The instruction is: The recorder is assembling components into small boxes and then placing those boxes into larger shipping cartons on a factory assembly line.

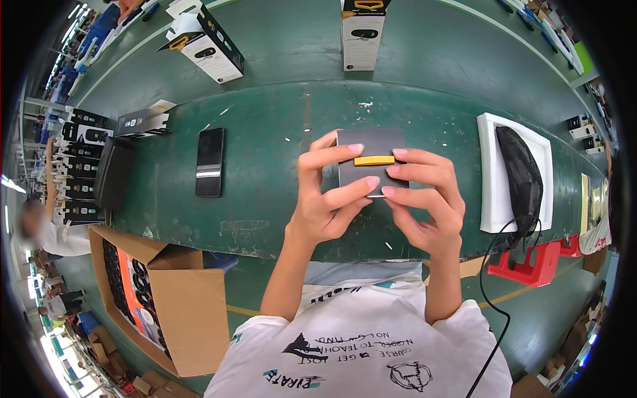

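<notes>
Both my hands grip a small dark grey cardboard piece (371, 140) with a yellow strip (374, 160) across its middle, held over the green workbench. My left hand (325, 189) has its fingertips on the left side and lower edge of the piece. From the other side, my right hand (430, 196) pinches the right and lower right edges. Both thumbs sit close together at the lower edge. The underside of the piece is hidden, so I cannot tell whether it is a flat card or a folded box.
A black phone (210, 162) lies left on the bench. White-and-black cartons (363, 46) stand at the back. At right, a white foam tray (490, 179) holds a black mesh-wrapped item (521, 172) with a cable. An open cardboard box (189, 312) sits lower left; a red stool (531, 265) is lower right.
</notes>
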The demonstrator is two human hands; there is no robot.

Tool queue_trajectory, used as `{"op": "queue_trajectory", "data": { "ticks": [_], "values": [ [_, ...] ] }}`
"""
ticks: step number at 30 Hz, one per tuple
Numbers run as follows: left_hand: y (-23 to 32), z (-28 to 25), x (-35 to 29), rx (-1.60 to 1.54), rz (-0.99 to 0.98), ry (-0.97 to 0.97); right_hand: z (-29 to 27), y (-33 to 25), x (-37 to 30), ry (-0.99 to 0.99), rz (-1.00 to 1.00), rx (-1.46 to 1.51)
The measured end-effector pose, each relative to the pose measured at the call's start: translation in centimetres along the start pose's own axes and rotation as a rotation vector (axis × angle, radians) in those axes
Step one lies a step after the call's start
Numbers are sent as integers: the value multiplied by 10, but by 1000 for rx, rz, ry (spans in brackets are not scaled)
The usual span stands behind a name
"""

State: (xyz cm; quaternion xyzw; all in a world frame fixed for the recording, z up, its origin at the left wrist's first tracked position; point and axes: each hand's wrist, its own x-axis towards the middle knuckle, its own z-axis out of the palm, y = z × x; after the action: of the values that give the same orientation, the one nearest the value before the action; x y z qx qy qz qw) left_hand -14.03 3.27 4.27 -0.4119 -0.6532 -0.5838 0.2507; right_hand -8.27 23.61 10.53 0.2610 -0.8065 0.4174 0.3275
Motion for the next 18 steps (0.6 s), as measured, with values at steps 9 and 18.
{"op": "queue_trajectory", "data": {
  "ticks": [9,18],
  "values": [
    [-18,16,15,8,-34,128,17,11,17,71,-179,-230],
    [-33,31,41,6,-102,228,17,7,56,13,-67,-330]
  ]
}}
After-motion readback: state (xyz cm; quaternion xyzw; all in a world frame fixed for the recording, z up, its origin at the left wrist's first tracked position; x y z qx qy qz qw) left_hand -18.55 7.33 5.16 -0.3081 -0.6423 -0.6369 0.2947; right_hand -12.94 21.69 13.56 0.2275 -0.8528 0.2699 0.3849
